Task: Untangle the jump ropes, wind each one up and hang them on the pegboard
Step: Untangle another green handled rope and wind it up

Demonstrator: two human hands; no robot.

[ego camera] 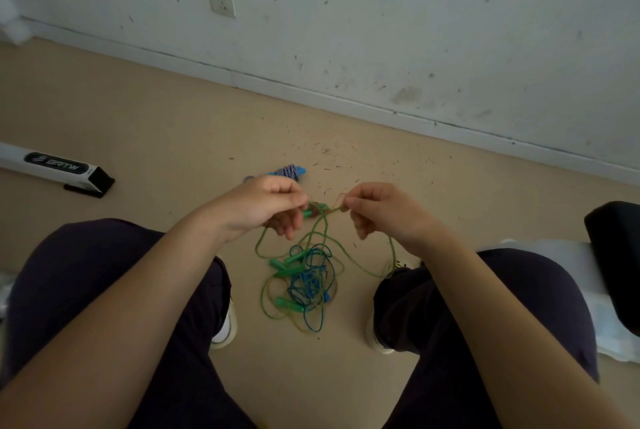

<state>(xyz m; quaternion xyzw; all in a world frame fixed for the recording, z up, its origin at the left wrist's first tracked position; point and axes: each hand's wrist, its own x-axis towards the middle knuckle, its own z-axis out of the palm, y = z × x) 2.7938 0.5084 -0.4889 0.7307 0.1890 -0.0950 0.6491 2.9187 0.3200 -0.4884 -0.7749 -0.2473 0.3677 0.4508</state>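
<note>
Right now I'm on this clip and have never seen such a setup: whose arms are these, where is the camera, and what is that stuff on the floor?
The single picture comes from a camera worn on a seated person's head, looking down past their knees. The left hand grips a green handle; the right hand pinches the green rope running from it. Below, on the tan floor, lies a tangle of green and blue jump ropes. Beyond the hands sits a blue-and-white wound rope. No pegboard is in view.

open floor (166, 124) toward wall | obstacles: rope tangle (304, 285) between knees; white bar (55, 167) far left
</note>
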